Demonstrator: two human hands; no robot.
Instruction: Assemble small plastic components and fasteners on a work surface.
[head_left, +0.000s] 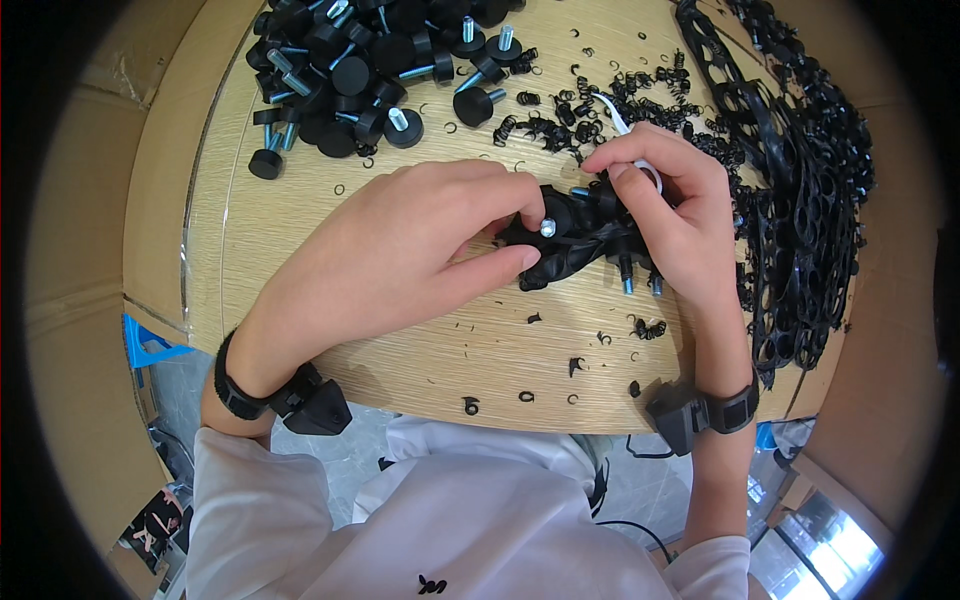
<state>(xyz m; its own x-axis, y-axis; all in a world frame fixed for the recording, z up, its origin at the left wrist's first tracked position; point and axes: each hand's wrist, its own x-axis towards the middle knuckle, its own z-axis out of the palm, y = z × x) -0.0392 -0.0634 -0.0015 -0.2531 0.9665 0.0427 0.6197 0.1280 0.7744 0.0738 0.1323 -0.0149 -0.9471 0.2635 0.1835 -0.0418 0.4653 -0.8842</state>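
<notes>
Black plastic frame piece [575, 250] lies on the wooden table [330, 250], held between both hands near its middle. Left hand [400, 250]: thumb and forefinger pinched on a black foot with a bluish threaded stud [548, 227] seated in the frame. Right hand [665, 215]: fingers curled together over the frame's far end. Pile of loose black studded feet [350, 70] behind. Stack of black frames [800, 200] at right. Small springs [560, 125] scattered between.

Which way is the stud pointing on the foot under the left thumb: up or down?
Up. The silver stud shows its round end to the camera, beside the left hand, which holds the black frame with the right hand.
</notes>
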